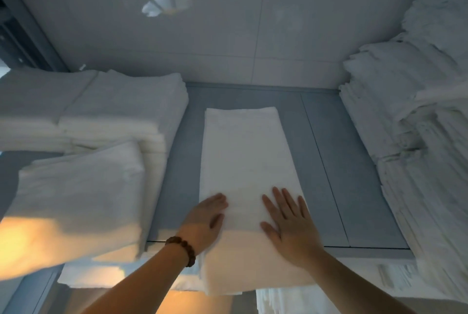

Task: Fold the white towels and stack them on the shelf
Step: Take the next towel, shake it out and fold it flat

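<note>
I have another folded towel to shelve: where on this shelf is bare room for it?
Widest bare shelf: between the folded towel, pressed by left hand and right hand, and the right stacks. Narrower strip beside the left stacks. Also behind the towel. Both sides are crowded.

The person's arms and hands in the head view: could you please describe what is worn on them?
No sleeves show; both arms are bare right to the picture's edge. The left hand has a bracelet of round, dark brown beads at its wrist. The right hand has nothing at its wrist. Neither hand wears a glove, and no rings show on the fingers.
</note>
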`<action>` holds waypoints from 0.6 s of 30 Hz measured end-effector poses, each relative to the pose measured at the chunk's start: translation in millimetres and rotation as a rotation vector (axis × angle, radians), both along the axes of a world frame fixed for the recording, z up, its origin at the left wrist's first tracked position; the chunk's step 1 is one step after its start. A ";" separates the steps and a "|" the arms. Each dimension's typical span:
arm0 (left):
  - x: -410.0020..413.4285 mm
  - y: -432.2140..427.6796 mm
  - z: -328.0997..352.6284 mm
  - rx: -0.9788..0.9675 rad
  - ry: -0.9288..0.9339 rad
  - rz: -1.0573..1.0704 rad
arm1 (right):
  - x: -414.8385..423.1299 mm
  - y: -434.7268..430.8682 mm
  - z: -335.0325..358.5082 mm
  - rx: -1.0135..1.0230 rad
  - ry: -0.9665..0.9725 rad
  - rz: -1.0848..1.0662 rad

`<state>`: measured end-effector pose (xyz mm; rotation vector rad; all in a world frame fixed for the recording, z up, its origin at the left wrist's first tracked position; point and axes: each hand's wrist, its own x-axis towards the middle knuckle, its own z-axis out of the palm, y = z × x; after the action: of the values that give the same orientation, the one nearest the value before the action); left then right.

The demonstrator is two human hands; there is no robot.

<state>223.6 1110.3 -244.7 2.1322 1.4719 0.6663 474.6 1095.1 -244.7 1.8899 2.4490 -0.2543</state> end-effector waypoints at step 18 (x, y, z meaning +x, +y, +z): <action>12.2 71.7 11.0 -0.055 -0.151 0.392 | -27.8 49.0 -0.8 0.122 0.018 -0.046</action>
<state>235.8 1182.0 -233.7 1.7228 1.8162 0.8906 446.8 1144.1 -245.5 2.0015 2.4882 -0.1265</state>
